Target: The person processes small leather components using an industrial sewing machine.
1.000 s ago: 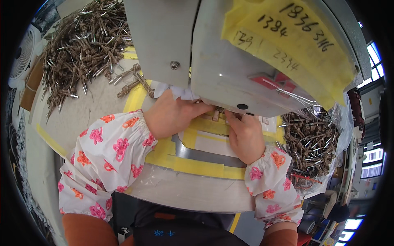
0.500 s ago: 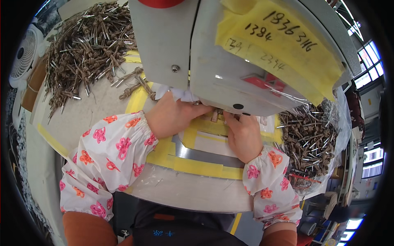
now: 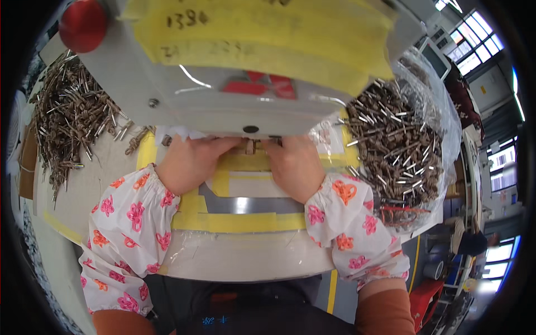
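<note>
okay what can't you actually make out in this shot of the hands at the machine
- Head view: fingers of the left hand and right hand are hidden under the grey machine head.
- Small tan piece between them: too small to identify.
- Any grip on it: cannot tell.
- Left pile of cords: partly covered by the machine.

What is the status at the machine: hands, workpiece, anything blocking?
Left hand and right hand pinch a small brown piece under the machine head. Fingertips hidden; grip unclear. Strip piles left, bagged right.
</note>
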A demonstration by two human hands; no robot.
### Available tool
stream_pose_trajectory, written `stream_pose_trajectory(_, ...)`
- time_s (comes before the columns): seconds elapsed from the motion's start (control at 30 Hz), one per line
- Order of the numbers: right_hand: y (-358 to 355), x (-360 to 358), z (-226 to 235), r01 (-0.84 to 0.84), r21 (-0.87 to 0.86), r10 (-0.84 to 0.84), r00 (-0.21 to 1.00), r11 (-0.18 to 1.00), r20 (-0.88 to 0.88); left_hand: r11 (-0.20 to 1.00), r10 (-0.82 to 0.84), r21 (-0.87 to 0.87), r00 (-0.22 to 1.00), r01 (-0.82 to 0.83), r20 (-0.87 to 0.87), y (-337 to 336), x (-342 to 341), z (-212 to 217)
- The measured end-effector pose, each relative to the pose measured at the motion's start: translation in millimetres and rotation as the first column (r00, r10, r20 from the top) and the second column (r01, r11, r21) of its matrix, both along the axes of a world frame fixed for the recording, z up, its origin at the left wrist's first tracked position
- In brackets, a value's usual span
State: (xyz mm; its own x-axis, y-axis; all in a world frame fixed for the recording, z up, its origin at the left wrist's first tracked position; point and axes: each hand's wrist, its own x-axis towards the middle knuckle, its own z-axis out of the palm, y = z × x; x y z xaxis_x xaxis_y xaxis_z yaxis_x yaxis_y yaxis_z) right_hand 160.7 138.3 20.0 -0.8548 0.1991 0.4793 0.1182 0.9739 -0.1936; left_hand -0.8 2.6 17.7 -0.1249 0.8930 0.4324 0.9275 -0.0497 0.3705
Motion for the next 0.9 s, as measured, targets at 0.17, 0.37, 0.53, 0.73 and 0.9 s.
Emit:
stream_pose_trajectory(0.17, -12, 12, -10, -0.011, -0.02, 0.012, 0.999, 1.0, 0.053, 0.998, 0.044, -0.046, 0.994, -0.049, -0.098, -13, 11, -17)
stream_pose_trajectory(0.37, -11, 13, -16, 0.014, 0.097, -0.008, 0.998, 0.995, -0.063, 0.999, 0.001, -0.037, 0.994, -0.005, -0.111, -8, 15, -7)
stream_pose_trajectory(0.53, -12, 9, -22, 0.04, 0.074, -0.032, 0.994, 0.996, -0.104, 0.994, 0.031, -0.106, 0.997, -0.039, -0.077, -9, 16, -10)
stream_pose_trajectory(0.73, -3, 1, -29, 0.0, -0.023, -0.004, 0.99, 1.0, -0.138, 1.0, 0.012, 0.025, 0.995, -0.014, 0.102, -11, 24, 1)
stream_pose_trajectory(0.9, -2, 5, -31, -0.074, -0.037, 0.062, 0.962, 0.997, -0.266, 0.995, 0.101, -0.02, 0.995, -0.101, -0.009, -31, -13, -6)
